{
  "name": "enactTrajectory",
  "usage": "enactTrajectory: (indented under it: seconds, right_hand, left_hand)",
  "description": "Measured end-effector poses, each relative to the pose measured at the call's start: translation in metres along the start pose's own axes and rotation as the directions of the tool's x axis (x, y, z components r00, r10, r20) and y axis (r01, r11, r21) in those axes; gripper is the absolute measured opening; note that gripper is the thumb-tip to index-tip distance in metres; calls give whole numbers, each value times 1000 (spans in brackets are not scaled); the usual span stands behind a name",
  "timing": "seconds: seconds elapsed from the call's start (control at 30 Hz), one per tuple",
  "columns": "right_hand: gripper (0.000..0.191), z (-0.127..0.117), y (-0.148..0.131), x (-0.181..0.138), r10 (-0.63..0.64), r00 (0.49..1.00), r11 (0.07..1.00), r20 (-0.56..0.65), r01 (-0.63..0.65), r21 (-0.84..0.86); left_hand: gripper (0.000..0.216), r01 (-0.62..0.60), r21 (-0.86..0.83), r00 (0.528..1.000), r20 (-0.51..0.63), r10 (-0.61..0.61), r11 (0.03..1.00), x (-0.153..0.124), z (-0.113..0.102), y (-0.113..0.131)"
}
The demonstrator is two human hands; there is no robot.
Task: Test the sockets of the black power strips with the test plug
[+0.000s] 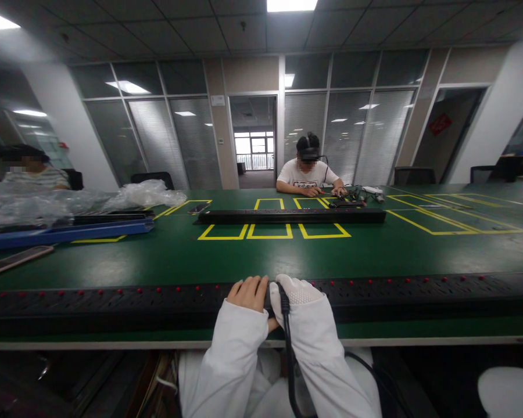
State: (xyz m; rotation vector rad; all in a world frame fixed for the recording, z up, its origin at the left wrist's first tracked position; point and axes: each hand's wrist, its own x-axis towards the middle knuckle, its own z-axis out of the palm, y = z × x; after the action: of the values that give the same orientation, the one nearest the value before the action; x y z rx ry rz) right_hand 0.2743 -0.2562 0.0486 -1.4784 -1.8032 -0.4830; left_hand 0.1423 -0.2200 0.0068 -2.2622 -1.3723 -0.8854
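Note:
A long black power strip (157,301) with a row of red dots along its top lies along the table's near edge. My bare left hand (249,293) is closed over its middle, fingers on top and thumb at the near side. Right beside it, my right hand (294,293), in a white dotted glove, is closed at the strip around the ribbed end of a black power cord (287,331). The cord passes between thumb and fingers and hangs down over the table edge; its tip is hidden in the glove.
Another black power strip (292,216) lies farther back, across yellow tape outlines (270,236) on the green table (178,255). Blue channels (70,233), plastic wrap (143,194) and a phone (17,259) lie left. A person (307,171) works opposite; another person (30,168) sits far left.

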Motion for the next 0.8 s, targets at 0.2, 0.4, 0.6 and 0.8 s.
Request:
enactTrajectory:
  seconds: [0.2, 0.4, 0.6, 0.8]
  right_hand:
    - [29, -1, 0, 1, -6, 1000, 1000, 10, 6, 4]
    - [28, -1, 0, 0, -1, 1000, 1000, 7, 1, 1]
    - [27, -1, 0, 0, 2, 1000, 1000, -1, -2, -4]
    - [27, 1, 0, 0, 3, 1000, 1000, -6, -3, -1]
  left_hand:
    - [63, 37, -3, 997, 62, -36, 999, 1, -1, 1]
    - [65, 25, -15, 999, 38, -24, 1000, 0, 2, -1]
    - [64, 25, -13, 999, 23, -24, 1000, -1, 2, 0]
    - [62, 21, -17, 1000, 6, -21, 1000, -1, 1, 0]
